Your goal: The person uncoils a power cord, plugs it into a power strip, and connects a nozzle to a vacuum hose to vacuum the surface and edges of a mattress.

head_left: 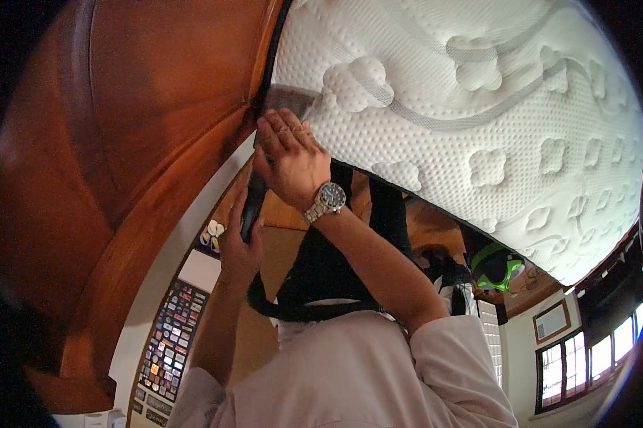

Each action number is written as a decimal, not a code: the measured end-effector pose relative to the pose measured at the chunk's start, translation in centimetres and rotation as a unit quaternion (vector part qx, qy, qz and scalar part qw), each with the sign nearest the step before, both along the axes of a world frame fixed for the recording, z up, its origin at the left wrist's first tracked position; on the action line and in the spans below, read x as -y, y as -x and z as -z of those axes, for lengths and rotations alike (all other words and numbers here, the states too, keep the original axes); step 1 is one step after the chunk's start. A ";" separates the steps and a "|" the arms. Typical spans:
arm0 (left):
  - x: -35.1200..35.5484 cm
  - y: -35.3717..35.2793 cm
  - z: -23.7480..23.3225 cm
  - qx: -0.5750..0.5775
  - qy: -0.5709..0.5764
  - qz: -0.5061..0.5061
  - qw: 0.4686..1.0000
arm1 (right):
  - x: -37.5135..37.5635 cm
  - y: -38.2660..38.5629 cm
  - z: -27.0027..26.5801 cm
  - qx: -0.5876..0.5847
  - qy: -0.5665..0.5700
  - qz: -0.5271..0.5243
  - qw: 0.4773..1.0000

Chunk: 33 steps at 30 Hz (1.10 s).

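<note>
My left hand (242,246) is closed around a slim black object (253,203), whose kind I cannot make out. Above it, my right hand (293,160) has its fingers stretched out and lying side by side, palm side hidden. A metal watch (330,198) is on that wrist. The right hand is at the corner of a white quilted mattress (435,143), close to a grey patch (291,101) there. Whether the right palm touches the black object's upper end is hidden.
Brown wooden panelling (172,121) rises along the left, tight against the mattress side. A board of small colourful items (172,332) is at lower left. A green and black object (497,269) lies beyond the mattress edge. A window (585,367) is at lower right.
</note>
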State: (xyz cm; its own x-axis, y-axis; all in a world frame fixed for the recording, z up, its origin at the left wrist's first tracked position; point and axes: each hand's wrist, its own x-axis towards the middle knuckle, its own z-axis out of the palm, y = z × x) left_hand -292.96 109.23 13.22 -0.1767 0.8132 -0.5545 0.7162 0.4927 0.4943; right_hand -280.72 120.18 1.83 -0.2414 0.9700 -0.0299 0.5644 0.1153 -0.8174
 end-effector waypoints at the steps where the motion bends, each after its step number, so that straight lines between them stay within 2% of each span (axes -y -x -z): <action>1: 0.4 -0.1 -0.3 -0.017 0.012 0.004 1.000 | 0.6 0.1 -0.1 -0.001 0.007 -0.004 1.000; 6: 3.4 -0.6 -2.1 -0.041 0.032 -0.011 0.999 | 4.0 0.3 -0.8 -0.012 0.017 -0.018 1.000; 9: 4.2 -1.3 -3.8 -0.044 0.009 0.014 0.999 | 4.6 -0.4 -2.4 0.009 0.016 -0.034 0.999; 11: 4.1 -2.4 -5.6 -0.019 0.099 -0.059 0.993 | 4.4 -1.4 -3.5 0.003 0.039 -0.061 0.997; 14: 2.5 -5.1 -8.6 -0.050 0.106 -0.051 0.992 | 3.6 -3.1 -5.7 0.000 0.037 -0.085 0.996; 18: 2.3 -7.3 -11.4 -0.076 0.045 -0.046 0.995 | 0.6 -6.3 -10.6 -0.038 -0.003 -0.111 0.993; 20: 0.7 -8.4 -13.3 -0.099 -0.087 0.030 0.991 | -2.0 -8.4 -13.4 -0.114 -0.075 -0.093 0.986; 21: -0.8 -9.2 -14.3 -0.090 -0.093 0.024 0.991 | -3.2 -10.0 -13.8 -0.162 -0.084 -0.091 0.979; 22: -2.7 -10.0 -15.3 -0.082 -0.098 0.018 0.992 | -4.2 -11.5 -15.5 -0.128 -0.098 -0.057 0.985; 23: -4.9 -10.6 -16.3 -0.046 -0.118 -0.011 0.992 | -4.8 -12.6 -17.0 -0.136 -0.075 0.019 0.988; 26: -11.8 -12.1 -17.2 0.065 -0.282 -0.057 0.955 | -6.5 -17.8 -19.1 -0.205 -0.033 0.083 0.975; 27: -14.1 -12.6 -17.6 0.092 -0.333 -0.055 0.937 | -6.3 -20.4 -18.4 -0.185 0.014 0.055 0.981; 29: -19.8 -15.1 -19.7 0.045 -0.479 -0.015 0.876 | -5.4 -24.9 -19.4 -0.175 0.189 -0.013 0.966; 30: -21.6 -16.8 -21.1 0.095 -0.459 -0.017 0.883 | -4.0 -27.2 -18.1 -0.188 0.198 -0.065 0.960; 32: -25.4 -20.4 -23.8 0.191 -0.412 -0.027 0.891 | -1.3 -30.4 -17.1 -0.254 0.325 -0.095 0.906; 33: -26.8 -21.8 -25.0 0.209 -0.410 -0.017 0.888 | 0.1 -31.3 -17.3 -0.315 0.436 -0.082 0.839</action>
State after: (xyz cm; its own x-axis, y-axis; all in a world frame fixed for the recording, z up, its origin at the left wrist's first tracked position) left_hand -271.21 136.08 38.21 -0.1266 0.9718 0.1988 0.3773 -0.1381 0.9157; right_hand -249.44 120.05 19.13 -0.6044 0.5971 -0.5274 0.0247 -0.6476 -0.7616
